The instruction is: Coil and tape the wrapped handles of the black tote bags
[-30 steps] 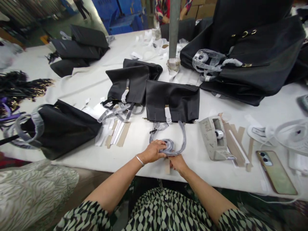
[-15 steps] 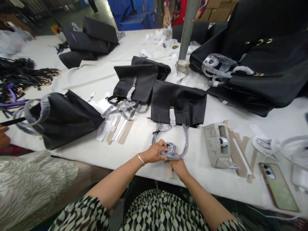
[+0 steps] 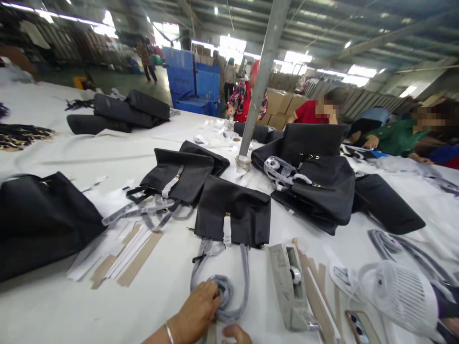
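My left hand (image 3: 199, 308), with a bracelet at the wrist, is closed on a coiled grey strap (image 3: 225, 291) wrapped in clear plastic. Beside the coil, a wrapped handle (image 3: 245, 272) loops down from a black handbag (image 3: 233, 208) lying on the white table. A white wrap covers the bag's front tab (image 3: 227, 230). Just below the coil is my right hand (image 3: 237, 334), mostly cut off by the bottom edge; only bent fingers show, apart from the coil, and its grip is hidden. A brown card strip (image 3: 211, 333) lies partly under my left hand.
A tape dispenser (image 3: 289, 286), card strips (image 3: 315, 286), a phone (image 3: 362, 327) and a white fan (image 3: 401, 296) stand to the right. More black bags (image 3: 311, 177) surround a metal pole (image 3: 263, 71). Another bag (image 3: 46, 220) lies left. Co-workers (image 3: 315, 111) are across the table.
The view has tilted up, showing the hall and more people. My hands now sit lower in the picture, and my right hand is mostly out of frame. My left hand stays on the coiled strap.
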Motion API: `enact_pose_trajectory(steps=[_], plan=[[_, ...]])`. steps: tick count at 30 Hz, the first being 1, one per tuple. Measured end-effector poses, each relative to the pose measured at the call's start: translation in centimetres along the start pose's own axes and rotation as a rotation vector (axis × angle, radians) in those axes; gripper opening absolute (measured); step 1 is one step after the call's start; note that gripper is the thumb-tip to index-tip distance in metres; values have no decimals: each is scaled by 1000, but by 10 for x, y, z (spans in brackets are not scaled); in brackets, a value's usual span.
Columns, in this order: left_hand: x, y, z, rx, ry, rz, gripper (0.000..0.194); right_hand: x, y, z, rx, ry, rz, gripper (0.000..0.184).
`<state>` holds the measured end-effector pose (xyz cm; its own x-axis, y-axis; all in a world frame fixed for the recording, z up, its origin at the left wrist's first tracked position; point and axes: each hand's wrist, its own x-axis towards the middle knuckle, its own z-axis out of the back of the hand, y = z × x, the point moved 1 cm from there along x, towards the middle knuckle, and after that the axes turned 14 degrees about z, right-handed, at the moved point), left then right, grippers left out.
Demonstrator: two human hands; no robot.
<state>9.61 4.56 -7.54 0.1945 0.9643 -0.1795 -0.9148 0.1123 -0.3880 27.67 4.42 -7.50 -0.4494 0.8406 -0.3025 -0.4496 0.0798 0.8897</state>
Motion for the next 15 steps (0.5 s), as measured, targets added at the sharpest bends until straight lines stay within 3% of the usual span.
enact_pose_trajectory(steps=[4, 5, 8, 11, 15], plan=[[-6, -3, 7, 55, -10, -44, 26, -19, 22, 24, -93, -27, 48, 24], [-6, -3, 10, 67, 6, -56, 26, -17, 29, 26, -161, -66, 114, 26], [-3, 0, 11, 57, 36, -74, 24, 8, 42, 20, -285, -39, 327, 28], [-3, 3, 8, 16, 9, -36, 31, 34, 38, 8, -231, 12, 310, 23], [-6, 5, 5, -82, -46, 26, 28, 41, 25, -1, -296, 0, 298, 18]])
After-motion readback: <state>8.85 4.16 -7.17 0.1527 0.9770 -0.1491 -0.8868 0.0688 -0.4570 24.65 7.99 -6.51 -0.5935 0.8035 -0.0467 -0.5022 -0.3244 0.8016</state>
